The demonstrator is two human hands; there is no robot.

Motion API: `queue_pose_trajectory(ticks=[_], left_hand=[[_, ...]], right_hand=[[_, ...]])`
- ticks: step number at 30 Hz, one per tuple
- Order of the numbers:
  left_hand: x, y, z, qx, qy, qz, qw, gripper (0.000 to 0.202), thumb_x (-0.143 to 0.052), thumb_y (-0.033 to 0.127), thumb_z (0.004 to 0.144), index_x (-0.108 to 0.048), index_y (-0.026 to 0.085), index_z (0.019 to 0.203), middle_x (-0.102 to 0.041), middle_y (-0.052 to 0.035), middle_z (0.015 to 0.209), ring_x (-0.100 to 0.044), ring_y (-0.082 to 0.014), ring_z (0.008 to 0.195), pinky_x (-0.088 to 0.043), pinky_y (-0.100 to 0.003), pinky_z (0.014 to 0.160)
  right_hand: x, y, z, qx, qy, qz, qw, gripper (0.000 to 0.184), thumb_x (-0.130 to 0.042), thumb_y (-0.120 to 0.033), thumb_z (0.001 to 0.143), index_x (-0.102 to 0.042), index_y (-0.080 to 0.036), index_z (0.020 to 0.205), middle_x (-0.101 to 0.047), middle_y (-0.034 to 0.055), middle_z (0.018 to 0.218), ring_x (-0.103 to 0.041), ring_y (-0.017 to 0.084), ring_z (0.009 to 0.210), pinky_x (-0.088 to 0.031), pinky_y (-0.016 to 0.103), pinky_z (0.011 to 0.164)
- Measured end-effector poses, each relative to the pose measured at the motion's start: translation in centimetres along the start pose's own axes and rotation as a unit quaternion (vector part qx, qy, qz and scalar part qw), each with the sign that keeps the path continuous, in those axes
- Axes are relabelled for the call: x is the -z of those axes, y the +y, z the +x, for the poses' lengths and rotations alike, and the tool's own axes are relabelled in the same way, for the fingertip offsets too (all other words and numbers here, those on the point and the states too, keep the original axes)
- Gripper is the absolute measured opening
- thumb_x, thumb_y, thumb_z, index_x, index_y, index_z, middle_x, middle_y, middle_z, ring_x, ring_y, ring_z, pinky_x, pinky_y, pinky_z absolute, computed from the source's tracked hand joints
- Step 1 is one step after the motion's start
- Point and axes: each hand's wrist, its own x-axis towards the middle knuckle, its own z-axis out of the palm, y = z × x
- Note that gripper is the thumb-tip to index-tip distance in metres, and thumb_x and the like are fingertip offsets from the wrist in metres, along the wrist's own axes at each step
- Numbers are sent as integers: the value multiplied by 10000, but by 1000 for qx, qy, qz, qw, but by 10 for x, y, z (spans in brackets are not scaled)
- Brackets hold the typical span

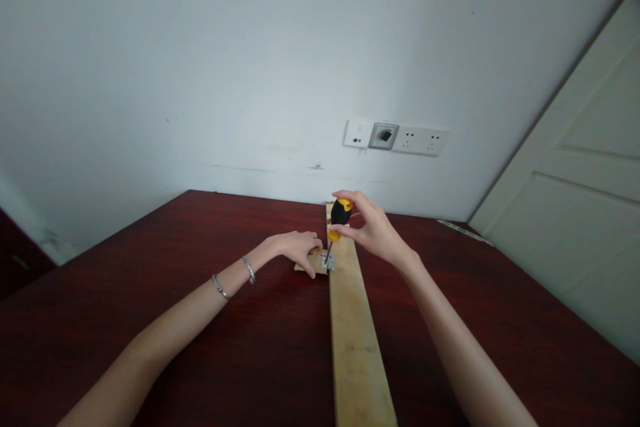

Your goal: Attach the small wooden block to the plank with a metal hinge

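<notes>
A screwdriver (341, 211) with a black and yellow handle is held upright, slightly tilted, in my right hand (371, 229), its fingers and thumb closed round the grip. The shaft slants down to a small silver metal hinge (329, 261). That hinge spans the seam between a long pale wooden board (356, 340) and a short wooden piece (313, 261) lying against its left side. My left hand (301, 248) presses on the short piece, thumb on the near side and fingers on the far side. Whether a screw sits under the tip is too small to tell.
The board lies lengthwise on a dark red wooden table (225, 360), its far end close to the white wall (250, 80). Wall sockets (420, 140) are mounted above the table's back edge. On the right stands a pale panelled door (590, 180).
</notes>
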Motion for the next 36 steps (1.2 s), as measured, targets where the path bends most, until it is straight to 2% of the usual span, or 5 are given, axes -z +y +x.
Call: queue_pose_trajectory(ticks=[5, 12, 19, 28, 36], left_hand=[[1, 2, 0, 7, 2, 3, 1000, 766, -673, 703, 579, -541, 221, 1160, -542, -85, 1170, -564, -265, 967, -437, -337, 801], [0, 1, 1, 4, 4, 5, 1000, 769, -684, 694, 578, -541, 220, 1166, -539, -85, 1191, -572, -252, 956, -444, -327, 796], [2, 3, 0, 3, 5, -1, 1000, 756, -688, 689, 587, -550, 214, 1158, -559, -76, 1147, -577, -251, 939, -454, -314, 771], [5, 5, -1, 2, 2, -6, 1000, 702, -683, 677, 600, -576, 220, 1122, -571, -75, 1137, -583, -260, 936, -456, -326, 764], [4, 4, -1, 4, 1, -6, 1000, 695, -683, 674, 606, -571, 221, 1122, -572, -80, 1148, -582, -269, 955, -462, -331, 764]], right_hand=[[-6, 1, 0, -6, 24, 3, 1000, 533, -593, -235, 852, -413, -332, 1344, -499, 69, 1206, -563, 181, 974, -602, 315, 718], [-9, 5, 1, 20, 24, -12, 999, 467, -576, -201, 852, -479, -313, 1295, -542, 63, 1183, -562, 174, 919, -578, 316, 718], [-5, 1, 0, 23, 3, -11, 1000, 610, -494, -95, 828, -391, -290, 1397, -521, 68, 1079, -538, 181, 928, -554, 353, 787], [-12, 3, -1, -3, 24, 15, 1000, 504, -602, -268, 840, -458, -329, 1319, -457, 64, 1107, -541, 178, 901, -592, 336, 710], [-8, -2, 0, 20, 28, -1, 999, 411, -535, -281, 894, -509, -322, 1302, -512, 64, 1053, -552, 194, 954, -568, 376, 812]])
